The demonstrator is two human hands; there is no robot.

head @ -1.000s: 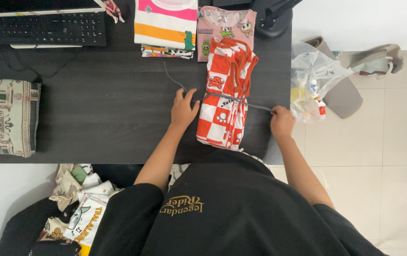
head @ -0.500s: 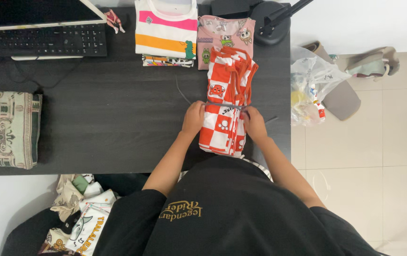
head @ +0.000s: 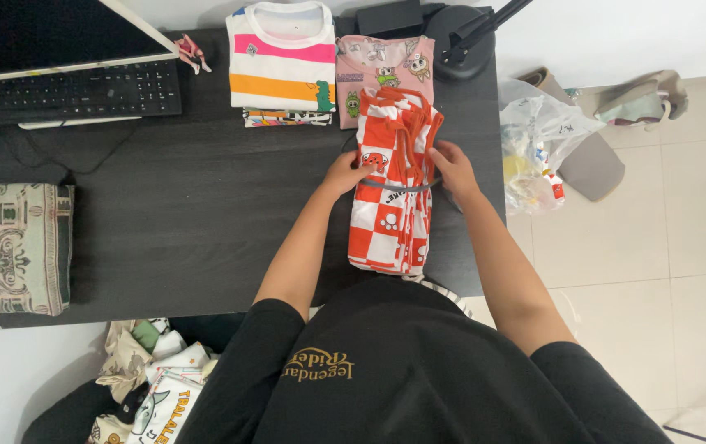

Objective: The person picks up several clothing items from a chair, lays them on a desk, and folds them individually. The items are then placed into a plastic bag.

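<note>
A folded stack of red-and-white checked clothes point(head: 392, 205) lies on the dark desk point(head: 197, 205) in front of me. A grey string point(head: 398, 187) runs across its middle. My left hand point(head: 343, 174) grips the stack's left edge where the string meets it. My right hand point(head: 452, 167) holds the right edge at the same height. Whether the fingers pinch the string ends is hidden by the stack.
Beyond the stack lie a striped folded shirt point(head: 283, 57) and a pink printed one point(head: 386, 66). A keyboard point(head: 69, 92) sits far left, a patterned cushion point(head: 12, 247) at the left edge, a plastic bag point(head: 538, 148) off the desk's right side, and loose clothes point(head: 152, 378) on the floor.
Both hands pulled the string's ends outward a second ago, then came in to the stack's sides and slid a little farther up it. The string now lies tight across the stack.
</note>
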